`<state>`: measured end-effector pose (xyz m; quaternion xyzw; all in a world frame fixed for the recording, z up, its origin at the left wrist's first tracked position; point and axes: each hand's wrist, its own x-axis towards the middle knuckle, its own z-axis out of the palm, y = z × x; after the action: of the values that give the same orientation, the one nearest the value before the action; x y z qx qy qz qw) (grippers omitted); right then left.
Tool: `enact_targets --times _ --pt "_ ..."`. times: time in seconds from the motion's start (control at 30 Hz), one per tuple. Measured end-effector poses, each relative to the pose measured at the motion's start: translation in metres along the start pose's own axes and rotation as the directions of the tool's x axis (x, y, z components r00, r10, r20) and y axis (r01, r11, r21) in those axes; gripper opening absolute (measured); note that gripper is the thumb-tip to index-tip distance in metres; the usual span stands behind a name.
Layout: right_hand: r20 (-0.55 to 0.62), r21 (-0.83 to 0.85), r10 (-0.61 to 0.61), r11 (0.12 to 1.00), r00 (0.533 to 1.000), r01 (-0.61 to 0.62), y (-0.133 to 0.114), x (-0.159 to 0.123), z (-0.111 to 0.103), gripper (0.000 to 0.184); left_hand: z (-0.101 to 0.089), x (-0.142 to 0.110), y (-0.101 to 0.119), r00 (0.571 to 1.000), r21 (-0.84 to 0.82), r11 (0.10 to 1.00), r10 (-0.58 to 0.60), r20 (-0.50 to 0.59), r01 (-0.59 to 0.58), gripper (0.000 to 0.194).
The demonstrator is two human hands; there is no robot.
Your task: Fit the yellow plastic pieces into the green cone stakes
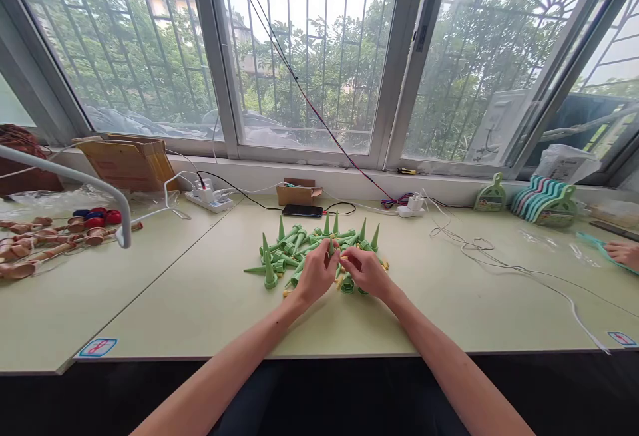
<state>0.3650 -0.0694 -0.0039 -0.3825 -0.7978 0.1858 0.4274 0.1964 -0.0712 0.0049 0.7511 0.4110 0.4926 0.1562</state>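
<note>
View from the head: we see two bare hands meeting over a pile of green cones (269, 275) near the front-ctr. of a pale table (190, 309). L hand (317, 271) pinches a green cone (331, 247) btwn. thumb & fingers, tip up, just above the pile. R hand (367, 271) is beside it, fingers curled in; we can't tell whether it grips the cone or a small yellow bit, as the fingertips hide the spot. Some cones in the pile stand upright, others lie on their sides, w/ yellow pieces (286, 293) among them. Behind the pile we note a black phone (302, 211) & an open cardboard box (298, 192). Far L: wooden toys (30, 249) w/ red & blue balls; far R: a row of plastic dustpans (544, 203) & another person's hand (624, 253), well apart from ours.
</note>
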Motion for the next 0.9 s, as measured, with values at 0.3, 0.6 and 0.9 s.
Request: enact_targets --times 0.3,0.6,0.9 --pt "0.004 0.001 0.026 1.000 1.000 -0.026 -0.0025 -0.0002 -0.0009 0.025 -0.0001 -0.0001 0.0002 1.000 -0.019 1.000 0.006 -0.001 -0.006 0.014" --pt "0.014 0.017 0.011 1.000 1.000 -0.011 -0.0018 -0.0009 0.0000 0.019 -0.0003 -0.0001 0.0005 1.000 -0.011 1.000 0.008 0.002 -0.008 0.013" --pt "0.012 -0.012 0.023 1.000 1.000 -0.023 -0.0003 -0.0004 0.0005 0.027 0.0002 -0.0004 -0.0003 1.000 -0.007 1.000 0.014 -0.001 -0.014 0.014"
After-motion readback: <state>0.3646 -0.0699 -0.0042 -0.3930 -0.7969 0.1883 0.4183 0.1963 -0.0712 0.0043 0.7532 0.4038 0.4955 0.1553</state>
